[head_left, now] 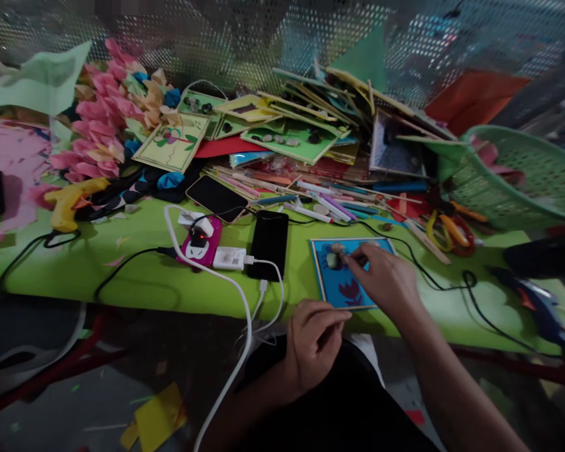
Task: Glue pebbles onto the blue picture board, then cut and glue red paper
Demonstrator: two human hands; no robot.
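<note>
A small blue picture board point(327, 285) with a pale frame lies near the front edge of the green table. It carries a dark red tulip shape point(349, 293) and two small stones, a brownish pebble point(338, 248) and a greenish pebble point(333, 260). My right hand point(388, 276) is over the board's right side, thumb and fingertips pinched at the pebbles; the brownish one seems to be in their grip. My left hand point(314, 342) rests by the table edge below the board, its fingers loosely curled together, with nothing visible in them.
Two phones, a black one point(269, 245) and another point(217, 198), lie near a pink power socket point(202, 242) with white cables. Glue guns, one yellow point(66, 204) and one blue point(537, 304), lie at either side. Markers, scissors point(452, 232), stacked cards and a green basket point(537, 176) stand behind.
</note>
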